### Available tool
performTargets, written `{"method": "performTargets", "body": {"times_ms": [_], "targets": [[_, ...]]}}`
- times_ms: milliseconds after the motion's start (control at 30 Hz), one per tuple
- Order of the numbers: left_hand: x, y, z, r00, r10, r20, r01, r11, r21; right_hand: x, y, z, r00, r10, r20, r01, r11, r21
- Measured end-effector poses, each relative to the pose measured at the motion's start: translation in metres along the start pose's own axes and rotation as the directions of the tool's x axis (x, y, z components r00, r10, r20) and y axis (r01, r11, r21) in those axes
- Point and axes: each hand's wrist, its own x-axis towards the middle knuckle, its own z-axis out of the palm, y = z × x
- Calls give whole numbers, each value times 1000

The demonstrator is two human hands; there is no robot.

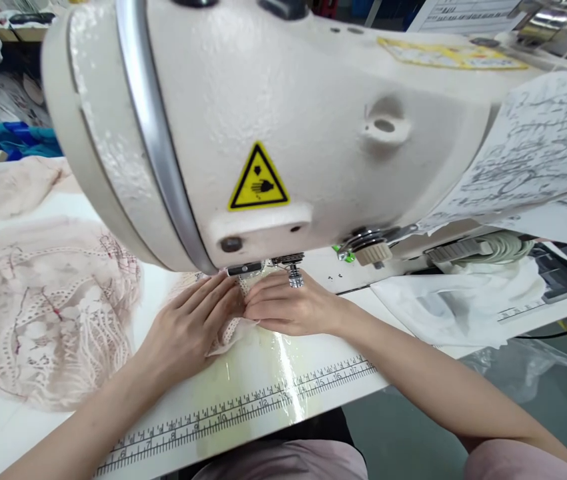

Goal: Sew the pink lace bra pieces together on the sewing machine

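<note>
Under the head of a white sewing machine (pixel 333 120), both my hands are on a pale pink lace fabric piece (pixel 226 337). My left hand (pixel 191 327) lies flat on it with fingers stretched toward the needle area, which the machine head partly hides. Close beside it, my right hand (pixel 293 303) has its fingers curled together at the fabric's edge, gripping it. A small metal screw (pixel 295 277) on the machine hangs just above the right hand's knuckles. The fabric's far part is out of sight beneath the machine.
More pink lace fabric (pixel 53 313) lies heaped at the left. A printed ruler (pixel 233 413) runs along the table's front edge. White cloth (pixel 463 300) and a coil of pale tape (pixel 506 248) rest at the right. A handwritten paper (pixel 528 147) covers part of the machine.
</note>
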Motion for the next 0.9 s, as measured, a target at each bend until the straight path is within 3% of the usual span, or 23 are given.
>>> {"method": "performTargets", "body": {"times_ms": [133,367,633,800,900], "targets": [[-4,-2,7,997,-76,32,76,997,-7,1,-1,3,1000,2,9,-2,1000,-2],[-1,-7,1,998,-37,43,36,999,32,5,-7,11,995,30,-91,-31,1000,-1],[-1,-8,2,997,-40,73,36,998,56,7,-7,9,994,46,-95,-47,999,-9],[0,-7,3,996,-50,74,45,997,70,6,-8,3,996,40,-83,-47,996,-79],[0,-6,3,997,-47,62,43,996,77,5,-13,-2,981,71,-179,-105,976,-192]]}}
